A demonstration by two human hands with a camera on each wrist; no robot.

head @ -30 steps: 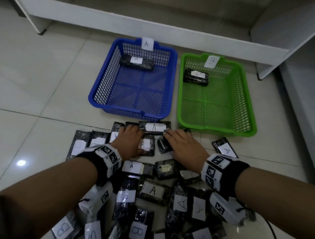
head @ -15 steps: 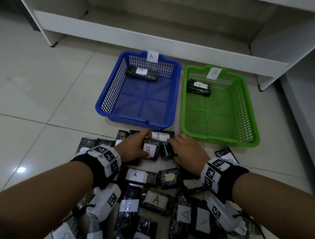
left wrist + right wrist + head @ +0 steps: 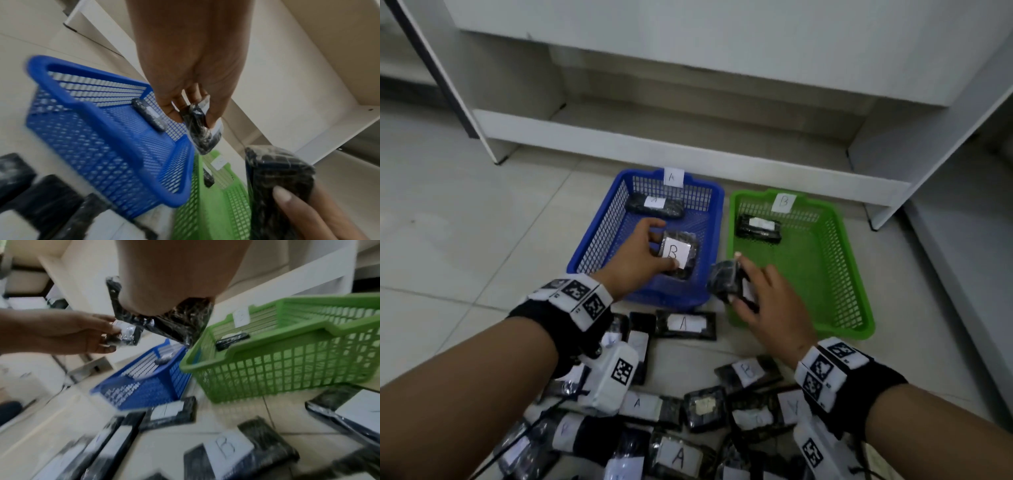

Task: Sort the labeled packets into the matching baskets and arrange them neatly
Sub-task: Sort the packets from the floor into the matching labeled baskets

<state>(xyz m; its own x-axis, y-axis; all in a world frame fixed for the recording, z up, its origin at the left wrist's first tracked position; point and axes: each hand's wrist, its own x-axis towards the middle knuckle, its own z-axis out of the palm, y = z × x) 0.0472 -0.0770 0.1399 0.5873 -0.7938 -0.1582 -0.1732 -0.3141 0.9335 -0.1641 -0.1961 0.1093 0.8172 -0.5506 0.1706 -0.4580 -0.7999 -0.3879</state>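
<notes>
From the head camera, the left hand pinches a B-labelled packet over the blue basket, which carries the A tag. The matching green basket, tagged B, lies to that hand's right, past the shared rims, so the packet probably has to cross rightward before it goes down. The right hand grips a second packet above the gap between the baskets; its label is turned away. One packet already lies along the far wall of each basket, long axis across.

In the left wrist view, thumb and fingers close on the short end of the B packet, which hangs beyond them, with the blue rim below and the green mesh further right.

The right wrist view shows that hand wrapped round its packet, just above the green basket's near left corner.
</notes>
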